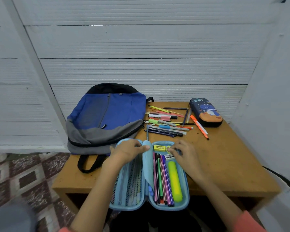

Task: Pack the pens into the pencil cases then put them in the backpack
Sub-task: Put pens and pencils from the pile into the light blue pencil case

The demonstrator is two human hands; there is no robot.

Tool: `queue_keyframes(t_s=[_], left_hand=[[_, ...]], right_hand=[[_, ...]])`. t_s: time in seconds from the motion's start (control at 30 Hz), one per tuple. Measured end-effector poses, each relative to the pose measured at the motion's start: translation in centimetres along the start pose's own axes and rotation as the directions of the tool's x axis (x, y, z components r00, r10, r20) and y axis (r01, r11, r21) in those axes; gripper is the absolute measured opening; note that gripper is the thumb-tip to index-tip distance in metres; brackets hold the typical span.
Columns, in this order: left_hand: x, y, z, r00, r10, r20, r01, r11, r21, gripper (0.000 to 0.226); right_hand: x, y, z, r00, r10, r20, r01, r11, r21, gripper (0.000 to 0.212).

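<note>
1. Your left hand pinches the flap of the open case.
2. Your right hand curls at the case's far end; whether it grips anything, I cannot tell.
3. Loose pens lie beyond the case, the backpack beyond-left.

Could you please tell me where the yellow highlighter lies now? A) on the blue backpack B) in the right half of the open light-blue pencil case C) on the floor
B: the yellow highlighter lies inside the open light-blue pencil case, in its right half beside the striped fineliner pens.
</note>
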State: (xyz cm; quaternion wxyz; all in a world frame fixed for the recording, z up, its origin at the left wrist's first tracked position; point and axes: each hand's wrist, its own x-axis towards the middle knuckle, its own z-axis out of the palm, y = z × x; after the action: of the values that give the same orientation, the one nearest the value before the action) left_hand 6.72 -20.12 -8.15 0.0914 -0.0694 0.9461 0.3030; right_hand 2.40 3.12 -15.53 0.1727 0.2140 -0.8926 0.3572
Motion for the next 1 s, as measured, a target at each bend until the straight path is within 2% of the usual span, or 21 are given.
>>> queue_keyframes(t_s=[0.03, 0.1, 0.2, 0.3, 0.43, 0.53, 0.63, 0.73, 0.83, 1.0], left_hand=[[-0.2, 0.0, 0.1, 0.999, 0.010, -0.034, -0.009, 1.000, 0.018, 0.037], [-0.7, 0.2, 0.3, 0.996, 0.032, -0.083, -0.029, 0.999, 0.031, 0.044], [-1.3, 0.6, 1.1, 0.984, 0.090, -0.156, -0.109, 0.987, -0.120, 0.048], [-1.9, 1.5, 1.7, 0.974, 0.106, -0.200, -0.153, 0.959, -0.237, 0.043], [-2.2, 3.1, 2.9, 0.964, 0.132, -0.231, -0.184, 0.957, -0.222, 0.033], [-2.1, 4.6, 4.2, 0.947, 0.145, -0.286, -0.185, 0.976, -0.118, 0.033], [-2.5, 6.2, 5.4, 0.941, 0.192, -0.279, -0.154, 0.976, 0.154, 0.037], [-3.0, 7.5, 6.3, 0.956, 0.199, -0.214, -0.112, 0.927, 0.358, 0.049], [-3.4, 8.2, 6.9, 0.977, 0.185, -0.109, -0.109, 0.866, 0.488, 0.056], [-3.4, 8.5, 5.9, 0.990, 0.121, 0.072, -0.141, 0.834, 0.533, 0.050]], right_hand=[[-0.2, 0.0, 0.1, 1.000, 0.004, -0.012, -0.004, 1.000, 0.004, 0.020], [-0.5, 0.0, 0.3, 1.000, 0.001, -0.030, 0.000, 1.000, 0.026, 0.023], [-0.7, -0.2, 0.1, 0.998, -0.001, -0.067, 0.006, 0.998, 0.069, 0.028], [-1.0, -0.4, -0.3, 0.991, 0.033, -0.128, -0.018, 0.993, 0.114, 0.021], [-0.9, -0.2, -0.4, 0.985, 0.115, -0.129, -0.089, 0.977, 0.193, 0.016], [-0.7, 0.4, -0.3, 0.972, 0.197, -0.130, -0.160, 0.955, 0.249, 0.014], [-0.7, 1.2, -0.3, 0.956, 0.275, -0.103, -0.228, 0.915, 0.332, 0.013], [-0.7, 1.3, -0.4, 0.951, 0.300, -0.071, -0.252, 0.889, 0.382, 0.014], [-0.7, 1.2, -0.4, 0.951, 0.300, -0.067, -0.249, 0.879, 0.406, 0.014], [-0.7, 0.8, -0.7, 0.956, 0.290, -0.041, -0.240, 0.857, 0.456, 0.009]])
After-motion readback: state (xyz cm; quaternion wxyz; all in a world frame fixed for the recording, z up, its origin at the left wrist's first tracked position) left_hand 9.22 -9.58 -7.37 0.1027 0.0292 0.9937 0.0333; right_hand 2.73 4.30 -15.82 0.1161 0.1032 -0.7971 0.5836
